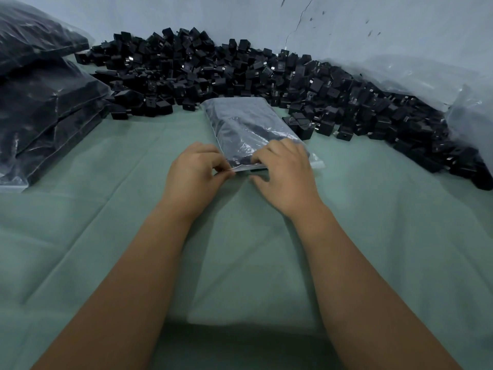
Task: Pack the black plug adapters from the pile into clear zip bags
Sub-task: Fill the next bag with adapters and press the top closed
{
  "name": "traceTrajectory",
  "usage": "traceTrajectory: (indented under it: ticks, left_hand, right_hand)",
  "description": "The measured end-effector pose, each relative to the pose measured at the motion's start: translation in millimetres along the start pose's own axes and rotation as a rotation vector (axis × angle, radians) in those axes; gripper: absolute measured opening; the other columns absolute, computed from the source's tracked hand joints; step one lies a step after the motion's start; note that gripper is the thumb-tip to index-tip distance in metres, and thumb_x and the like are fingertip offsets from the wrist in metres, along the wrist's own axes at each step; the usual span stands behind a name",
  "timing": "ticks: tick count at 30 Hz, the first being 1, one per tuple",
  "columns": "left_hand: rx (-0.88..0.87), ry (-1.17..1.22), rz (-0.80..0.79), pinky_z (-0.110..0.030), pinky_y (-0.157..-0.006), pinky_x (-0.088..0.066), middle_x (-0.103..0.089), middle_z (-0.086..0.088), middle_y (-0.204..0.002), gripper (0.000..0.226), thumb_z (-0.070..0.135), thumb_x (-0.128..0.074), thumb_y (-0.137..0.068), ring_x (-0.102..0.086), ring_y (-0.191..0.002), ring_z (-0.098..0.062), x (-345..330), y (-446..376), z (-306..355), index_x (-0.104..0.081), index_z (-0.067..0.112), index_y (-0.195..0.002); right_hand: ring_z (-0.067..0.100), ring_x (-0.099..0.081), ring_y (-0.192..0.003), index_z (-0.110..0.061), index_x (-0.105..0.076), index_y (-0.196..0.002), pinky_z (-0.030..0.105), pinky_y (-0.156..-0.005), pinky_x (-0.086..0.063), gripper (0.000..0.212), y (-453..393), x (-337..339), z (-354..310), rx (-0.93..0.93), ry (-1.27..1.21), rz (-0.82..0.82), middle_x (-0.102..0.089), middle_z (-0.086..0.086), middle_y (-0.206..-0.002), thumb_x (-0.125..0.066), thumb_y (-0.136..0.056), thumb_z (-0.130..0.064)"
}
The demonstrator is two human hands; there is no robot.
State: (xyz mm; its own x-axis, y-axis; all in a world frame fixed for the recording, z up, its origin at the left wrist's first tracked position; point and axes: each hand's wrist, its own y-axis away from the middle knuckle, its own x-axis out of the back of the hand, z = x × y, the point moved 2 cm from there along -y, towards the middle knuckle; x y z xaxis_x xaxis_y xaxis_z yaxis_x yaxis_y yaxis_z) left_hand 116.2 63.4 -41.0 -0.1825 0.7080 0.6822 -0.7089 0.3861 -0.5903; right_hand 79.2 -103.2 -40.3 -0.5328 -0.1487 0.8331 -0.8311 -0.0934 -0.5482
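Observation:
A clear zip bag (245, 124) filled with black plug adapters lies on the green cloth, its zip end toward me. My left hand (194, 174) pinches the zip strip at the bag's near left corner between thumb and fingers. My right hand (282, 172) has its fingers curled over the top of the bag's near end and its thumb under the zip edge. Behind the bag a long pile of loose black plug adapters (240, 68) runs along the wall from the back left to the right edge.
Several filled bags (45, 102) are stacked at the left. Crumpled clear plastic (416, 76) lies against the wall at the back right. The green cloth (106, 209) covers the table, with creases across it.

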Motion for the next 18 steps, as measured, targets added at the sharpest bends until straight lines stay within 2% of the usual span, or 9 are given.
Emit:
traceTrajectory:
  ticks: [4, 8, 11, 15, 18]
  left_hand:
    - [-0.024, -0.009, -0.001, -0.031, -0.070, -0.041, -0.066, -0.002, -0.078, 0.006, 0.009, -0.080, -0.077, -0.054, -0.079, -0.022, -1.2, -0.9, -0.2, -0.074, 0.009, -0.076]
    - [-0.062, -0.036, 0.000, -0.030, -0.071, -0.038, -0.064, -0.006, -0.079, 0.007, 0.006, -0.078, -0.078, -0.053, -0.080, -0.026, -3.2, -1.0, 0.6, -0.071, 0.005, -0.078]
    - [-0.074, -0.064, -0.002, -0.034, -0.073, -0.042, -0.064, -0.008, -0.079, 0.009, 0.008, -0.080, -0.075, -0.055, -0.080, -0.030, -5.7, -1.2, 1.7, -0.072, 0.006, -0.079]
    - [-0.088, -0.041, -0.016, -0.023, -0.071, -0.032, -0.065, -0.007, -0.078, 0.007, 0.007, -0.080, -0.076, -0.055, -0.079, -0.028, -7.1, -3.1, 3.4, -0.073, 0.005, -0.078]
    - [-0.079, -0.033, -0.026, -0.020, -0.070, -0.029, -0.065, -0.008, -0.078, 0.006, 0.005, -0.079, -0.077, -0.054, -0.079, -0.027, -8.2, -3.8, 3.2, -0.073, 0.004, -0.079]
  right_hand:
    - [0.027, -0.052, -0.100, -0.011, -0.068, -0.095, 0.033, -0.087, -0.033, 0.017, -3.3, -2.2, -9.5, 0.073, 0.026, -0.026, -0.062, 0.004, -0.094, -0.070, -0.082, -0.023]
    - [0.028, -0.056, -0.092, -0.009, -0.071, -0.086, 0.036, -0.083, -0.037, 0.010, -4.2, -0.1, -10.3, 0.071, 0.000, 0.028, -0.066, 0.005, -0.085, -0.065, -0.085, -0.016]
    - [0.028, -0.058, -0.085, -0.008, -0.072, -0.080, 0.035, -0.081, -0.035, 0.009, -3.8, 0.4, -9.0, 0.075, -0.011, 0.047, -0.067, 0.005, -0.078, -0.067, -0.082, -0.014]
    - [0.027, -0.059, -0.078, -0.007, -0.072, -0.074, 0.031, -0.078, -0.031, 0.006, -3.5, 0.2, -8.3, 0.078, -0.029, 0.076, -0.066, 0.005, -0.072, -0.072, -0.077, -0.012]
    - [0.028, -0.058, -0.083, -0.009, -0.071, -0.078, 0.032, -0.078, -0.031, 0.006, -3.0, -1.2, -8.2, 0.061, -0.055, 0.074, -0.065, 0.005, -0.076, -0.074, -0.077, -0.014]
